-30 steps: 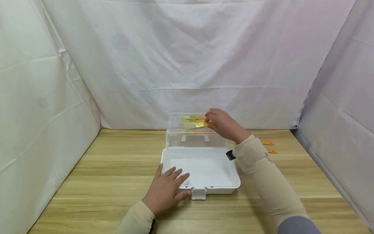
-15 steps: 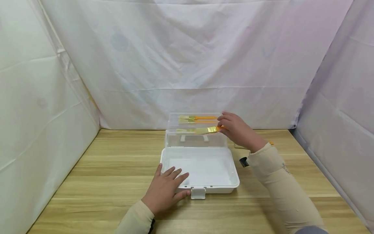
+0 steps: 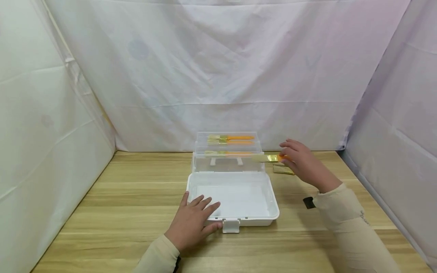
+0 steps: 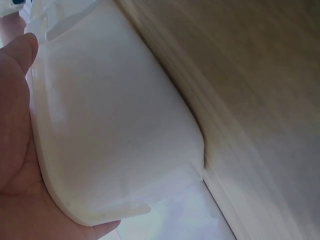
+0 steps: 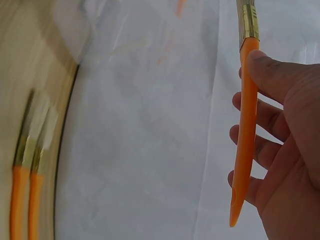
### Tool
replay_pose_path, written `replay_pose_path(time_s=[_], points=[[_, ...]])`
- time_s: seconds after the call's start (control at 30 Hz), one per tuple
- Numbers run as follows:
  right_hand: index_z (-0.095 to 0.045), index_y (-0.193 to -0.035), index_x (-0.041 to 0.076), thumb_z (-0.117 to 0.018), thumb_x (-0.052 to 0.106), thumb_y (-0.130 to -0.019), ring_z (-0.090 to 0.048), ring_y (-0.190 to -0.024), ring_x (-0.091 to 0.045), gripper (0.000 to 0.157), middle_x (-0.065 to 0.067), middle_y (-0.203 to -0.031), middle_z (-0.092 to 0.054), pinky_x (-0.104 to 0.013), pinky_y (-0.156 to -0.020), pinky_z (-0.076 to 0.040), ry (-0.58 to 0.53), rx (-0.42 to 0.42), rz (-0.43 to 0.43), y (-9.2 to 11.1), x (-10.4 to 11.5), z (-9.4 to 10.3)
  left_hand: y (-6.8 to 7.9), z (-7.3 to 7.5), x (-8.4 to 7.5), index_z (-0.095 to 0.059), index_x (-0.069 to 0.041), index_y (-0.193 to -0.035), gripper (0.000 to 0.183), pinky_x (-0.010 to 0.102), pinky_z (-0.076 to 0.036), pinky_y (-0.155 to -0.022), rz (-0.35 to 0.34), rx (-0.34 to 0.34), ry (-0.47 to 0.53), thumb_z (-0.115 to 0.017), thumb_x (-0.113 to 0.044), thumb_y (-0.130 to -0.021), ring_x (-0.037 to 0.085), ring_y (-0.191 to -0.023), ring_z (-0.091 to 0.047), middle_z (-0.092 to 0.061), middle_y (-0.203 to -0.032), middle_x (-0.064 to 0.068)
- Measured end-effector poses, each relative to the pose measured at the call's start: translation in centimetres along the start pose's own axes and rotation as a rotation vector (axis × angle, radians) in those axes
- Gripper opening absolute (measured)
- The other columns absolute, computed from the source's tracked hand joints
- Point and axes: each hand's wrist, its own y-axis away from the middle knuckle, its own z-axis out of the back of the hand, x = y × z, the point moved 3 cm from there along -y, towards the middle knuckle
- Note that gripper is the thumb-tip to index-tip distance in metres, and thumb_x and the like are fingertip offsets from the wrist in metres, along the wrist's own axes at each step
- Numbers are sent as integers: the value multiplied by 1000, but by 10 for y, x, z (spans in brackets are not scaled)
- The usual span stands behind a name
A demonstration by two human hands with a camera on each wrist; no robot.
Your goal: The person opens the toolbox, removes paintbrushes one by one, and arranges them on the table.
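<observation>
My right hand [image 3: 304, 163] pinches a flat paintbrush [image 5: 246, 120] by its orange handle, the thumb close to the gold ferrule. The pale bristles point left, and the brush is held up to the right of the box lid. Spread over the front left corner of a white plastic box [image 3: 259, 222] is my left hand [image 3: 194, 223], fingers straight over the rim and thumb beside the front latch [image 3: 231, 226]. The left wrist view shows the palm against the box's rim. Behind the box its clear lid [image 3: 225, 164] stands open.
Several orange-handled paintbrushes [image 3: 240, 138] lie in the lid's clear trays. Two more paintbrushes [image 5: 20, 195] lie side by side on the wooden table [image 3: 136, 197], right of the box. White cloth [image 3: 222, 68] hangs at the back and both sides.
My right hand has carried the paintbrush rightward and down, away from over the lid trays, uncovering the brushes there. The left hand has stayed on the box.
</observation>
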Motion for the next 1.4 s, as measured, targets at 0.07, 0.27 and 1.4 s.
replay_pose_path(time_s=[0.07, 0.27, 1.4], points=[[-63, -93, 4, -69, 4, -81, -36, -124, -41, 14, -17, -119, -53, -55, -97, -32, 13, -2, -19, 9, -6, 1, 0, 0, 0, -51, -29, -132, 62, 61, -12, -103, -1, -1, -2, -35, -67, -87, 27, -124, -44, -53, -131, 3], [-63, -92, 3, -70, 1, -78, -38, -121, -42, 16, -19, -120, -52, -55, -94, -34, 51, -8, -59, 31, -23, -2, 0, -1, 1, -51, -29, -132, 62, 61, -12, -103, -1, -11, -2, -35, -67, -86, 26, -124, -44, -53, -131, 2], [-63, -89, 6, -65, 6, -84, -48, -106, -42, 6, -25, -116, -52, -56, -89, -37, -6, 256, -204, 84, -100, -59, 0, -1, 1, -52, -29, -131, 61, 61, -13, -103, -13, -35, -4, -36, -67, -86, 26, -123, -46, -54, -130, 2]])
